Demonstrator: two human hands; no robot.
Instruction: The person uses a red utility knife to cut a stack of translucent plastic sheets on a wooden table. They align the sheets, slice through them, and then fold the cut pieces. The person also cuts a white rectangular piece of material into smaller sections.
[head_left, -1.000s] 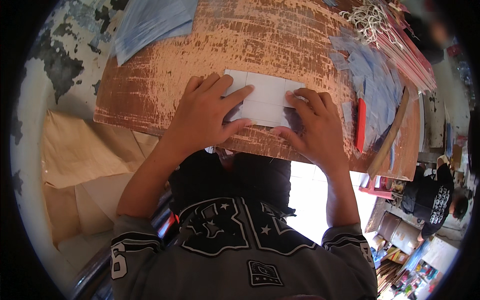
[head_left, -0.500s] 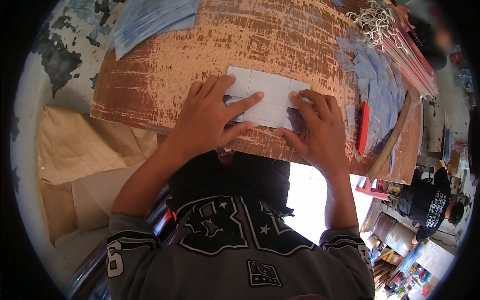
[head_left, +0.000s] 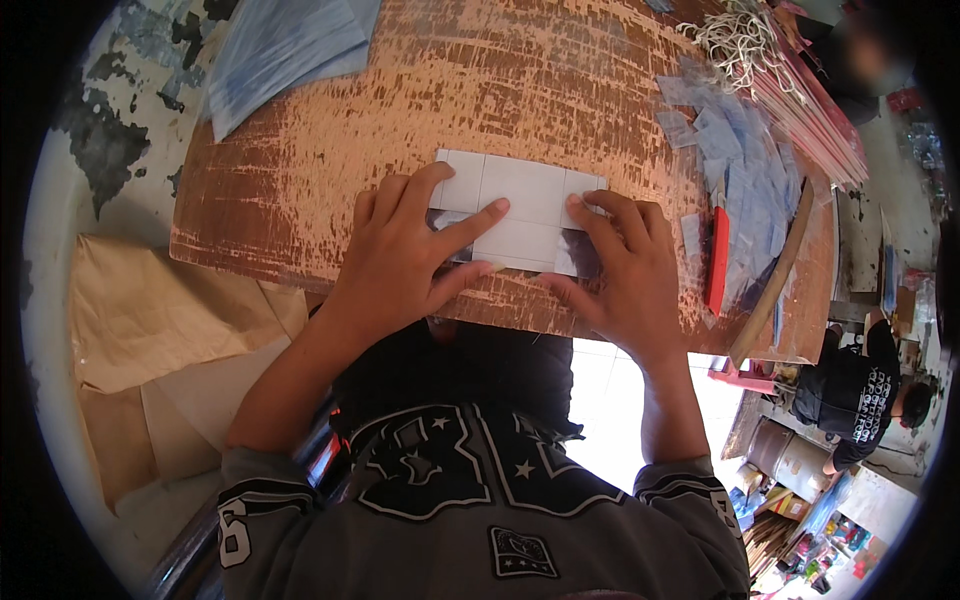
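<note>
A white folded paper sheet [head_left: 525, 205] with crease lines lies flat near the front edge of a worn brown wooden table [head_left: 520, 80]. My left hand [head_left: 405, 255] lies spread over the sheet's left part, fingers apart and pressing down. On the sheet's right end rests my right hand [head_left: 625, 270], fingertips pressed on the paper, thumb at the lower edge. Neither hand grips anything.
A red cutter [head_left: 718, 262] and a wooden ruler [head_left: 775, 275] lie right of my right hand. Bluish plastic pieces [head_left: 745, 170] and white strings [head_left: 740, 50] fill the far right. Blue sheets [head_left: 275, 45] sit far left. Brown paper [head_left: 150, 320] lies on the floor; another person [head_left: 865, 385] crouches at right.
Both hands stay on the white sheet; my left fingers have spread and slid slightly across it. The sheet stays in place on the table.
</note>
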